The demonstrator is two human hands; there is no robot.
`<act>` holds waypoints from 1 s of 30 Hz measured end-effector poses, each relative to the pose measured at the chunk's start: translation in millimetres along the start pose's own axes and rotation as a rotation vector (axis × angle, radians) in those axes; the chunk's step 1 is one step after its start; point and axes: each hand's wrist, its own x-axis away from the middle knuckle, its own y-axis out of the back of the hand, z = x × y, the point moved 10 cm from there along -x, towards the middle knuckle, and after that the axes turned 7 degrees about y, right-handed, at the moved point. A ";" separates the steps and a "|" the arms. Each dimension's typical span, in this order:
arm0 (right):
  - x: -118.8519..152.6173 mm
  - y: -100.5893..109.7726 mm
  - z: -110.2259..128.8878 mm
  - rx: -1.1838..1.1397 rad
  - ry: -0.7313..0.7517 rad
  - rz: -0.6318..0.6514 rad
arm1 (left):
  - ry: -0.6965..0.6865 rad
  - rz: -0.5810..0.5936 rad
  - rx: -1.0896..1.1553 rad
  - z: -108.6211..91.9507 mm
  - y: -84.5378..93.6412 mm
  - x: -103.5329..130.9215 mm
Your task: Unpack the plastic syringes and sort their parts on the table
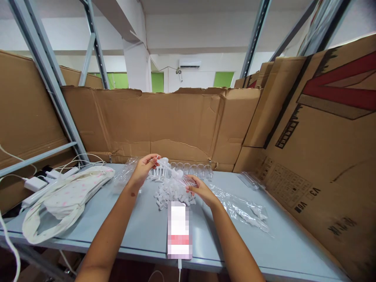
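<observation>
My left hand (146,167) is closed, its fingertips pinching the end of a thin white plastic rod (165,165). The rod slants down to the right toward a clear ribbed plastic tube (188,180), which the fingers of my right hand (202,191) grip. A white piece sits at the tube's upper left end; whether the rod is joined to it I cannot tell. Just below lies a heap of small white plastic parts (173,192). Behind my hands, white stemmed pieces (160,172) and a row of clear ribbed tubes (201,170) stand on the grey table (141,231).
A phone (179,231) with a cable lies at the front edge. Clear plastic bags (243,207) rest on the right, another bag (125,176) on the left. A white cloth bag (70,196) and power strip (38,194) are farther left. Cardboard walls (164,121) enclose the table.
</observation>
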 end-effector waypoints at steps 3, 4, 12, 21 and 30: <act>0.1 9.8 -0.9 -0.110 -0.014 -0.037 | -0.025 0.007 0.215 -2.7 4.6 -8.9; 0.1 14.9 -2.2 -0.149 -0.022 -0.070 | -0.057 -0.023 0.247 -5.7 10.3 -11.4; 2.3 54.2 -21.0 -0.177 -0.113 -0.386 | -0.337 -0.112 -0.592 -4.5 15.1 -28.2; 2.6 55.5 -18.7 -0.183 -0.080 -0.414 | -0.355 0.043 -1.092 74.7 5.0 -35.6; 5.8 65.4 -9.8 -0.221 -0.037 -0.491 | -0.203 0.049 -1.209 106.2 14.0 -34.6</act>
